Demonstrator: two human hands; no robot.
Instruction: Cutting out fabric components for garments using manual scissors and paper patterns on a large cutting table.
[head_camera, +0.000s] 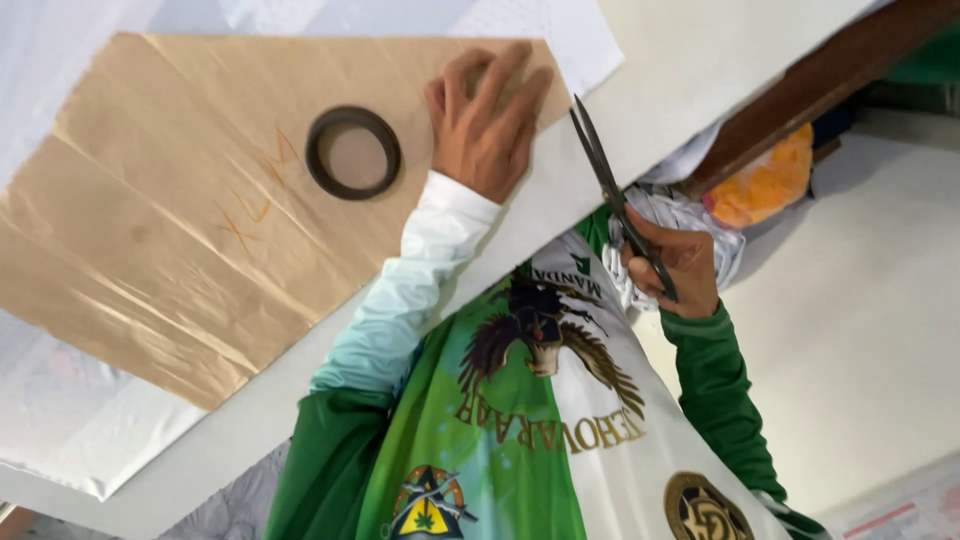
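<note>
Head view: left hand (487, 125) flat, fingers spread, pressing brown paper (190, 210) on counter (660, 90); right hand (672, 262) fingers closed round scissors (615, 200); tape ring (353, 152) beside.

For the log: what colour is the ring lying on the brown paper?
Dark brown to black ring, seen best in the head view, beside the left hand.

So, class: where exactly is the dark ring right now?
In the head view, the dark ring lies flat on the brown paper, upper middle, just beside the left hand pressing the paper's edge.
</note>
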